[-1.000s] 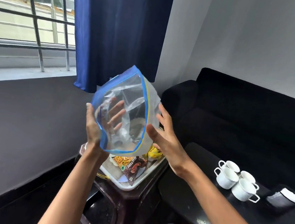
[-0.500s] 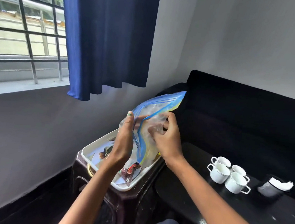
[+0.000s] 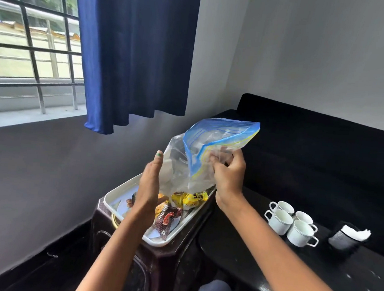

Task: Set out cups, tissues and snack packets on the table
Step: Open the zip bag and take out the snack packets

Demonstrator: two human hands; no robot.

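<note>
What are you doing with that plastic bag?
A person's right hand is gripping a clear zip bag with a blue top, held up over a white tray of snack packets on a small dark stand. The left hand is open beside the bag, not gripping it. Four white cups and a tissue holder already sit on the black table.
</note>
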